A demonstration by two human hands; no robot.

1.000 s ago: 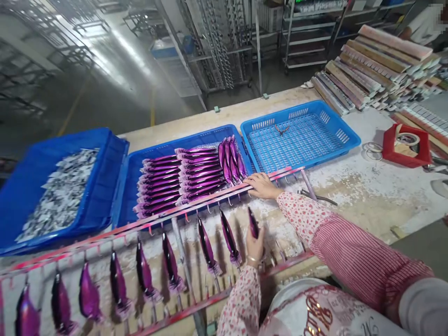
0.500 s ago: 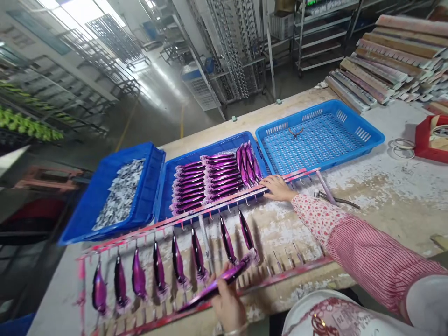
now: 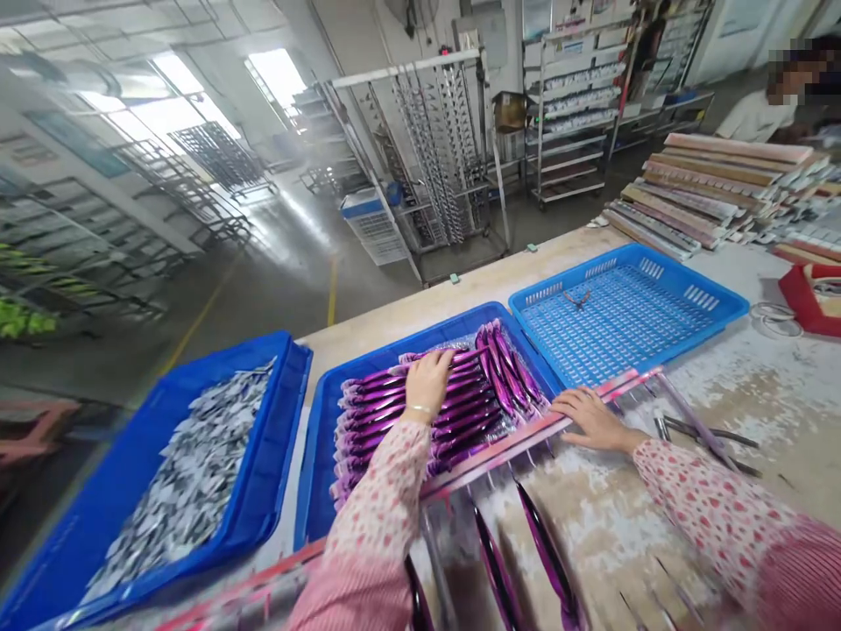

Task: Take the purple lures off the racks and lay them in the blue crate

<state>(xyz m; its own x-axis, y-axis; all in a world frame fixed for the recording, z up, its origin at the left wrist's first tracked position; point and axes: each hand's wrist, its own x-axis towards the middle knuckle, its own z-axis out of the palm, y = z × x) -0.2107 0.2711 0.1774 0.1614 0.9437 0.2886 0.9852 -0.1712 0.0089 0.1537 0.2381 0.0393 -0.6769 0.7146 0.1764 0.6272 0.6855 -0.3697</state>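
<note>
My left hand is over a blue tray of glossy purple-and-black fishing lures, its fingers curled round a lure at the far end of a row. The fingertips are partly hidden behind the hand. My right hand grips the pink-stained top rail of a hook rack, fingers over the bar. Below the rail, purple lures hang from hooks, tails down. My left forearm covers part of the rail and tray.
Left stands a blue bin of silvery-white pieces. A lighter blue basket at the right holds small pliers. Another tool lies near the rack's end. Stacked strips, a red box and a person are farther right.
My left hand has moved from below the rail up and away to the lure tray. My right hand stays on the rail. The view has tilted up, showing more of the room.
</note>
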